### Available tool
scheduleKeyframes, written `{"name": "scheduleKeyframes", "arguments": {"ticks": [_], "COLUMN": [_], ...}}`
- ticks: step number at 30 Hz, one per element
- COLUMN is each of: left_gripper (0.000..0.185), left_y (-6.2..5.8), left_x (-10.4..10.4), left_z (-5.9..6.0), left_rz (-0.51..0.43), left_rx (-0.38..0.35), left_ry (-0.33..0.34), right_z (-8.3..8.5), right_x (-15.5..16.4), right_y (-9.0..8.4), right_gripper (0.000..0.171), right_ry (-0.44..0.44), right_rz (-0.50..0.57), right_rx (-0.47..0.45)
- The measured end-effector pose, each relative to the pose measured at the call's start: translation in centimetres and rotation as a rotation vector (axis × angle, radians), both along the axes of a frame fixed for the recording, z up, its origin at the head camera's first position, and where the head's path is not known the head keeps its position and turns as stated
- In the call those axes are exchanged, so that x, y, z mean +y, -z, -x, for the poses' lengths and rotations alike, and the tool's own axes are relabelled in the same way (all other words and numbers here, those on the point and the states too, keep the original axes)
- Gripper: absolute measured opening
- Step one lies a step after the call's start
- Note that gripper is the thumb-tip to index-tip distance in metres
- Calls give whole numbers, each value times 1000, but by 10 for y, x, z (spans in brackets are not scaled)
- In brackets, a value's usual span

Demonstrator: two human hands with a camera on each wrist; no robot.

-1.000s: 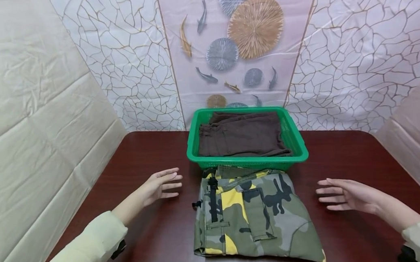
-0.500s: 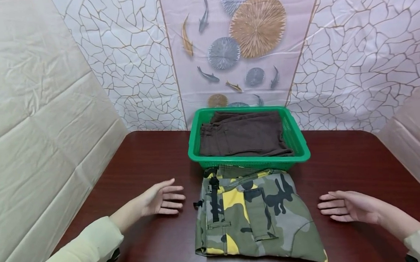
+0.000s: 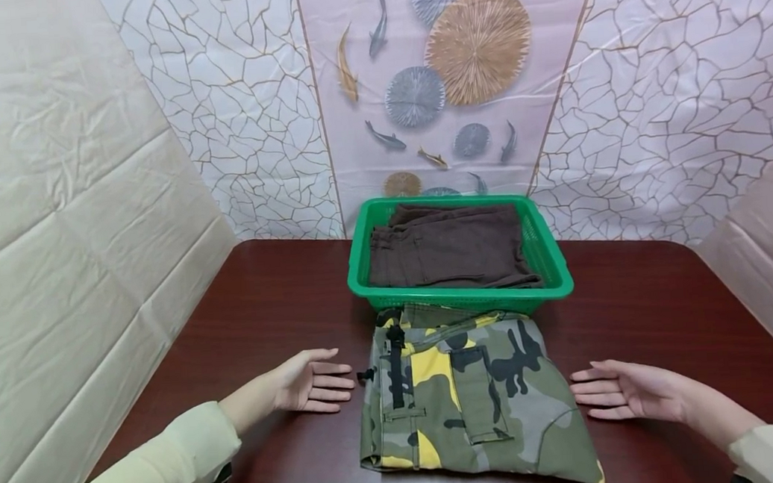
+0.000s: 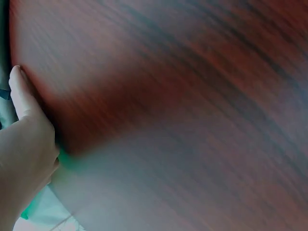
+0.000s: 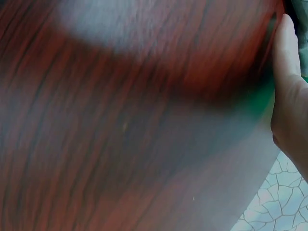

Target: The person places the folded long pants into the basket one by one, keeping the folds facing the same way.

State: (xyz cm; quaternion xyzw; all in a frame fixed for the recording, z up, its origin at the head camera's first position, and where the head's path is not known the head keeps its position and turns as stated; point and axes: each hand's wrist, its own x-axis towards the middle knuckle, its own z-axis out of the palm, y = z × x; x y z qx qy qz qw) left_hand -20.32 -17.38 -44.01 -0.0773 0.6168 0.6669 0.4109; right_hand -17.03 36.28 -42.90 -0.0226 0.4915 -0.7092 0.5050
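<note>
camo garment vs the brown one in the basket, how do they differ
The camo garment is patterned in green, yellow and black; the brown garment is plain dark brown. The camo garment lies on the table, in front of the green basket, while the brown garment sits inside that basket. The left hand and right hand flank the camo garment, fingers straight; neither hand is near the brown garment. Both garments are folded flat.

A green plastic basket stands at the far middle of the dark red wooden table, with folded dark brown cloth inside it. Behind hangs a backdrop with a cracked pattern, fish and round discs. On the left is a creased cream sheet.
</note>
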Motion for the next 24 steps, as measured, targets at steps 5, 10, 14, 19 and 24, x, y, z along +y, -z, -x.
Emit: {"name": "scheduleKeyframes", "arguments": {"ticks": [5,10,14,19,24], "left_gripper": [65,69,71,72,76], "left_y": [2,1,2,4,4], "left_x": [5,13,21,26,32], "left_z": [-1,0,1,-2,-5], "left_rz": [-27,-22,-24,-12,5], "left_rx": [-28,-27,-34,-35,-25], "left_ry": [8,10,16,1,6], "right_z": [-3,-4,-5,-5,-4], "right_x": [-9,-17,-24,-30,-37], "right_y": [3,4,5,7,6], "right_gripper": [44,45,58,68,59], "right_ry": [60,105,103,113,102], "right_rz": [-38,-143,-199,-224,-193], "right_rx": [-7,47,74,69,62]}}
